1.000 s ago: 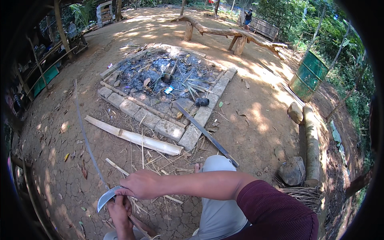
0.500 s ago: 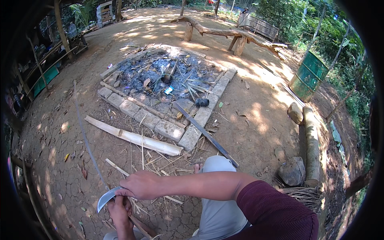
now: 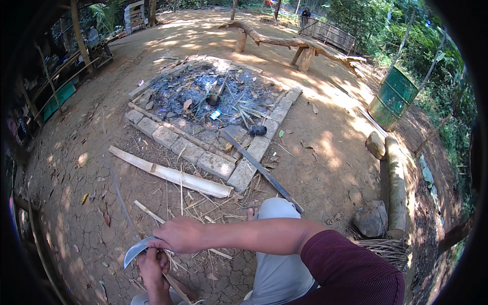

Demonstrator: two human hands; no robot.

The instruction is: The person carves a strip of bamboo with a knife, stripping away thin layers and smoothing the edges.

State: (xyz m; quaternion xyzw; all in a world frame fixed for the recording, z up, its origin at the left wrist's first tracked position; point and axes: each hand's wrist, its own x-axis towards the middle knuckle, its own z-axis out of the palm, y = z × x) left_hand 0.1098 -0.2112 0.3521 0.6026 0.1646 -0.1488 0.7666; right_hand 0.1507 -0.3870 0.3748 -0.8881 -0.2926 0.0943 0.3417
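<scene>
My right hand (image 3: 178, 235) reaches across to the left, its fingers closed on a knife (image 3: 134, 252) whose curved grey blade points left and down. The knife's handle is hidden under the hand. Just below the blade, the fingers of my left hand (image 3: 152, 269) are wrapped around a long, thin strip (image 3: 121, 201). The strip runs up and away across the dirt, and a pale brown length comes out below the left hand toward my leg. Where blade and strip meet is covered by my fingers.
Ahead lies an ash-filled fire pit edged with blocks (image 3: 165, 137). Before it rest a split bamboo piece (image 3: 173, 175) and scattered shavings; a long dark bar (image 3: 274, 184) crosses its corner. On the right are a green drum (image 3: 393, 96), a log (image 3: 396, 188) and a stone (image 3: 371, 218).
The strip's far end has swung slightly to the right and looks blurred. Both hands and the knife stay almost in place.
</scene>
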